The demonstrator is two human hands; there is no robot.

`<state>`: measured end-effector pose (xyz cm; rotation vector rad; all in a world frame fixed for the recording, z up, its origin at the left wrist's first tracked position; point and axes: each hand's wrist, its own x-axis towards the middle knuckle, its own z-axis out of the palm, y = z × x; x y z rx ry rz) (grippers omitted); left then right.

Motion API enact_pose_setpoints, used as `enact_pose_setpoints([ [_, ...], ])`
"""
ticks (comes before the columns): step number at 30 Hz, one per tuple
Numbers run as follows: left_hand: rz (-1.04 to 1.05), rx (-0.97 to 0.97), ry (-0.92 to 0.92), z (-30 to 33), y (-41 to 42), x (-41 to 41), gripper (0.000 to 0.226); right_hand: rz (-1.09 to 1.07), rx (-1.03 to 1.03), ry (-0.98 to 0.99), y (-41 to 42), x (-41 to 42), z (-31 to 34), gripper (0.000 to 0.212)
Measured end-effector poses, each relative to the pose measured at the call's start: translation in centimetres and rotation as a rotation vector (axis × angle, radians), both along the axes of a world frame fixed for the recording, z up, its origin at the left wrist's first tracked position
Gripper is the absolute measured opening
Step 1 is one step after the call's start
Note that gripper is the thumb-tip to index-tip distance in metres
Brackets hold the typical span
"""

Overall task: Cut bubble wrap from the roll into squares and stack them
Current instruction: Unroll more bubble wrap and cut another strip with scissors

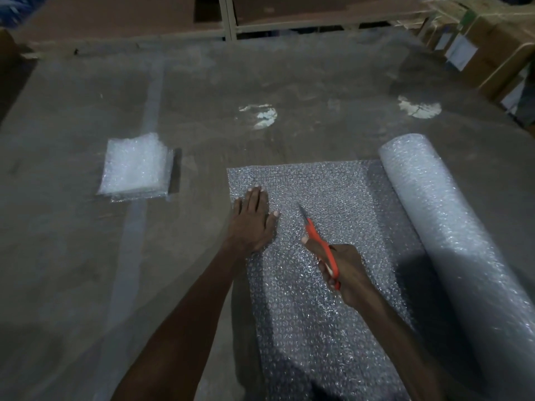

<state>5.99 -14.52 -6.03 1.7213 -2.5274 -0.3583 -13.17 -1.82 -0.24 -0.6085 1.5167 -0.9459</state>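
Observation:
A roll of bubble wrap (451, 233) lies on the floor at the right, with a long unrolled sheet (324, 192) spread flat to its left. My left hand (252, 218) presses flat on the sheet near its left edge, fingers together. My right hand (344, 270) grips orange-handled scissors (318, 241), whose blades point away from me over the middle of the sheet. A stack of cut bubble wrap squares (134, 169) sits on the floor to the far left, apart from the sheet.
The grey concrete floor (202, 82) has a pale painted stripe (139, 215) running under the stack. Cardboard boxes (492, 44) stand at the back right. A shelving frame (228, 15) runs along the back.

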Motion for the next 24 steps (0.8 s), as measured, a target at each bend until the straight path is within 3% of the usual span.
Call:
enact_pose_setpoints([
  [24,-0.01,-0.024,-0.003,-0.1,0.0,0.2,0.073,0.021,-0.017,0.032,-1.7,0.1,-0.2,0.039],
])
